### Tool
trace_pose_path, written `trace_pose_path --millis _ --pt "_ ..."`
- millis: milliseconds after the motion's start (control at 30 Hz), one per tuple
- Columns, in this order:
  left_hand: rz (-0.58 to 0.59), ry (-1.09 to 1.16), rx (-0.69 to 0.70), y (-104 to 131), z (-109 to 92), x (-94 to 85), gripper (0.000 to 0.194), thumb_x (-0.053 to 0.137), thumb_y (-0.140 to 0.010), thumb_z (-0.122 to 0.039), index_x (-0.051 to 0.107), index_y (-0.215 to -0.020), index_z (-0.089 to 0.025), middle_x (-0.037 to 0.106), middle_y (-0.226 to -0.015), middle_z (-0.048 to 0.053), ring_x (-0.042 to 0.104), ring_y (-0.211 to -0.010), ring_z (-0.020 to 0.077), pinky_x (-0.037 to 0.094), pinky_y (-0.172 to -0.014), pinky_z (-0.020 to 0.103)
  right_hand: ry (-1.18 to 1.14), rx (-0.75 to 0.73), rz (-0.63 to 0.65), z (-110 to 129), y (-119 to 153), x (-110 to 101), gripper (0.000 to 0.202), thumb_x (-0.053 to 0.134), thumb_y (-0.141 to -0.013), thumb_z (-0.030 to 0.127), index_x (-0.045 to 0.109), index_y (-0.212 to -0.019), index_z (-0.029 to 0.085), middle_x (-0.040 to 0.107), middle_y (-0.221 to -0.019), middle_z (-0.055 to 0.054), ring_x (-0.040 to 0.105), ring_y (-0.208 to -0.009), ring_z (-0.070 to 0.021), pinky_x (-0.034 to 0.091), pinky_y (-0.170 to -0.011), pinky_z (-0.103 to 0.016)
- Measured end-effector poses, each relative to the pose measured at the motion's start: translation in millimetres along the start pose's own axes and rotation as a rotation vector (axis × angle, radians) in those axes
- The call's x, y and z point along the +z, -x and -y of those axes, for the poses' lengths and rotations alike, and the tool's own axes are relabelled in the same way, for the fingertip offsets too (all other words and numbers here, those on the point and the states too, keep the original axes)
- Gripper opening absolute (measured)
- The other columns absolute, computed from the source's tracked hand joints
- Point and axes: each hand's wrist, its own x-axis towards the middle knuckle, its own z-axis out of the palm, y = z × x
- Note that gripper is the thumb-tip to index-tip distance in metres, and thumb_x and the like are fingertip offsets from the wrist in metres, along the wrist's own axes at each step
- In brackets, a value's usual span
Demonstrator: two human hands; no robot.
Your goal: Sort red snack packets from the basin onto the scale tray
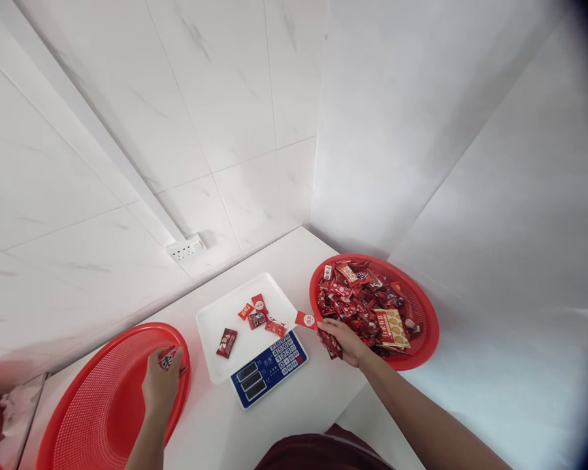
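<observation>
My left hand (161, 385) is closed on a small red snack packet (167, 359) over the right rim of the left red basket (105, 398). My right hand (342, 341) grips several red snack packets (329, 343) beside the left rim of the right red basket (424, 310), which holds a heap of red packets. Between the hands stands a digital scale with a blue keypad panel (269, 369). On its white tray (215, 313) lie several snack packets, among them a dark red one (227, 343) apart from a small cluster (257, 318).
The white table (318, 388) fits into a corner between a tiled wall (245, 183) and a smooth white panel (372, 163). A socket strip (186, 248) is fixed low on the wall. At the far left edge lies a pale plastic bag (19, 408).
</observation>
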Motion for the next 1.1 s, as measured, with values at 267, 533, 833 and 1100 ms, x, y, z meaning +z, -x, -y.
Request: trace_pose_path --millis 267,533,833,1100 --pt "-0.157 -0.378 0.245 -4.4 23.2 18.6 0.061 0.036 -0.08 -0.052 0.038 -0.128 -0.014 0.042 -0.129 0.021 0.037 -0.119 0.0373 0.04 -0.086 0.051 0.006 0.005 -0.003 -0.2 2.0 1.5 0.028 0.072 -0.061 0.037 0.053 -0.065 0.018 0.058 -0.055 0.003 0.051 -0.049 -0.0076 0.039 -0.047 -0.018" --pt "0.231 -0.344 0.53 10.5 -13.2 95.7 0.043 0.048 -0.079 -0.029 0.047 -0.119 -0.015 0.054 -0.12 0.013 0.041 -0.116 0.0255 0.033 -0.097 0.038 0.028 0.017 -0.027 0.4 3.0 2.7 0.029 0.074 -0.059 0.038 0.054 -0.064 0.017 0.057 -0.054 0.003 0.05 -0.046 -0.0072 0.037 -0.042 -0.018" --pt "0.239 -0.25 0.44 11.5 -26.0 104.7 0.047 0.048 -0.078 -0.022 0.041 -0.124 -0.018 0.051 -0.118 0.012 0.052 -0.104 0.0219 0.043 -0.082 0.031 0.048 0.031 -0.023 -2.5 1.9 0.7 0.027 0.074 -0.06 0.037 0.056 -0.067 0.018 0.058 -0.056 0.001 0.052 -0.049 -0.0091 0.039 -0.043 -0.019" --pt "0.361 -0.229 0.654 17.4 -67.3 131.3 0.059 0.05 -0.078 -0.043 0.034 -0.132 -0.025 0.028 -0.143 0.01 0.023 -0.131 0.0266 0.026 -0.103 0.041 0.045 0.022 -0.018 -0.6 1.3 2.6 0.028 0.074 -0.059 0.038 0.055 -0.065 0.018 0.058 -0.057 0.002 0.052 -0.05 -0.0091 0.04 -0.046 -0.02"
